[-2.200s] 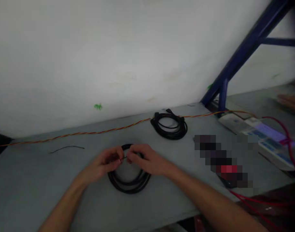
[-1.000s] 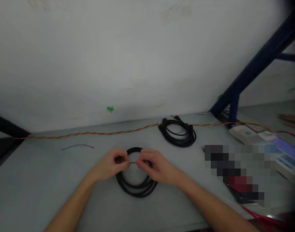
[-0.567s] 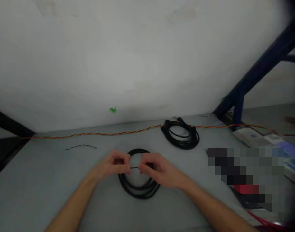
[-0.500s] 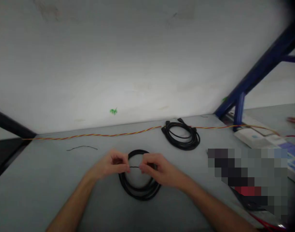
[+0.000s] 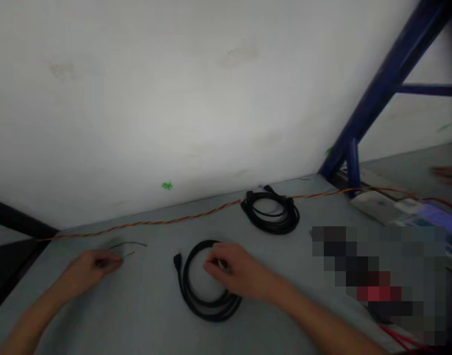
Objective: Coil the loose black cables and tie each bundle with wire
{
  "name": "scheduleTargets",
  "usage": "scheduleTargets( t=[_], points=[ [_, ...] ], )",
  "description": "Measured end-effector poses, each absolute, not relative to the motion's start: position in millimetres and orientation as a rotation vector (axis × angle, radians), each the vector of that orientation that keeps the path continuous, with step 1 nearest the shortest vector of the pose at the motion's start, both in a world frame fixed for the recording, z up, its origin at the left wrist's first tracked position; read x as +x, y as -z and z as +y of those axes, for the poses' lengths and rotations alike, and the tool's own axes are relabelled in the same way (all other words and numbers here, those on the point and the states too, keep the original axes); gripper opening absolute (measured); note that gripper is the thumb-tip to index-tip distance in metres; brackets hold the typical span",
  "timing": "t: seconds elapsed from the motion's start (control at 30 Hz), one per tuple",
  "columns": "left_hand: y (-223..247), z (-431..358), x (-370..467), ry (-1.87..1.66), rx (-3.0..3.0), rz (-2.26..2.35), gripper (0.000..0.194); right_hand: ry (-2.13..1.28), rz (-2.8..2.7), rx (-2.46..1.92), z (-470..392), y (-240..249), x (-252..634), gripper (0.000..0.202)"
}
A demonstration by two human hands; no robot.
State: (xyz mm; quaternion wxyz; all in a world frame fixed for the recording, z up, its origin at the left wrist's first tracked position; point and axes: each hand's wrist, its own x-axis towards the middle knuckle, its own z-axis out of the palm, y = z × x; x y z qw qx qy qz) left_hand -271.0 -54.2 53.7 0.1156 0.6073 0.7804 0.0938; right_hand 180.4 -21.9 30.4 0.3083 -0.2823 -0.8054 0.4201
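My left hand is closed in a pinch at the left, just above the grey surface. From its fingertips sticks out a short dark twist tie. Right behind that hand a second thin dark tie lies on the surface. A coiled black cable rests in the middle, with its plug end at the coil's left side. Over the coil's upper right part is my right hand, its thumb and fingers curled together. Nothing shows between its fingertips, and the hand covers part of the coil.
A second coiled black cable lies farther back, against a twisted red-yellow wire running along the white wall. A blue metal frame stands at right, near papers and a blurred-out area. Another person's hand shows at the far right edge.
My hands have come apart: the left moved left with the tie, while the right stayed over the coil. The cable's plug end is now uncovered. The view has tilted slightly.
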Motion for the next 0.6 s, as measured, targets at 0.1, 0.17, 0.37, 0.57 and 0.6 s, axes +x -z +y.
scheduleTargets(
  t=[0.1, 0.17, 0.37, 0.57, 0.6],
  points=[
    [-47.1, -58.9, -286.9, -0.163, 1.83, 2.294, 0.055, -1.113, -2.139, -0.774, -19.2, -26.7, 179.9, 0.013],
    [-40.3, -63.6, -281.3, -0.307, 1.93, 2.382, 0.062, -1.114, -2.135, -0.799, -16.6, -24.4, 180.8, 0.015],
    [-2.6, -93.9, -214.0, -0.345, 2.214, 2.423, 0.07, -1.014, -2.176, -0.826, -14.0, -21.6, 183.1, 0.015],
    [21.3, -87.6, -208.2, 0.036, 2.168, 2.349, 0.082, -0.908, -2.297, -0.779, -16.2, -18.0, 182.2, 0.013],
    [21.2, -81.2, -214.4, 0.054, 2.149, 2.339, 0.082, -0.903, -2.308, -0.778, -15.9, -17.5, 182.5, 0.013]
  ],
)
